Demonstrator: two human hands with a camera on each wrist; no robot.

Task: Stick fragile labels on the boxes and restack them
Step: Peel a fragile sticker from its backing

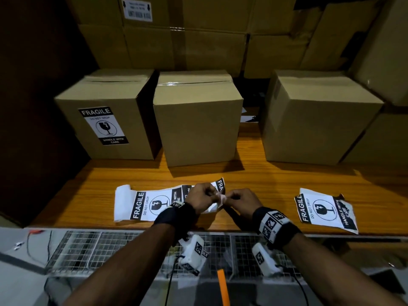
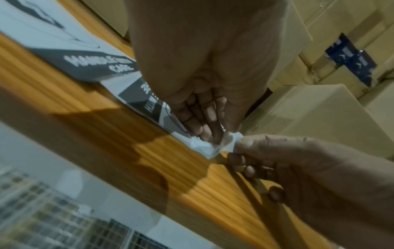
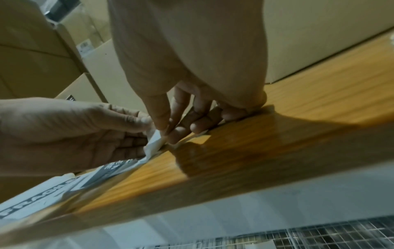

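Peeling stage, approx a third done, judging by 3 small boxes on wooden table (image 1: 254,173): left box (image 1: 110,120) labelled; middle box (image 1: 198,120) and right box (image 1: 318,120) bare, none restacked. Label strip (image 1: 141,204) near front edge, under hands; 1 loose torn label (image 1: 326,210) well to the right. Left hand (image 1: 202,196) and right hand (image 1: 241,200) both pinching strip's crumpled corner (image 2: 215,146), splitting backing.

The desk (image 1: 265,180) is orange-brown with a straight wood grain. The boxes (image 1: 198,120) are plain tan cardboard. The labels (image 1: 150,204) under the left grip (image 1: 204,196) are white with black bands, white lettering and a black broken-glass symbol. The wrist bands (image 1: 274,224) carry black-and-white square markers.
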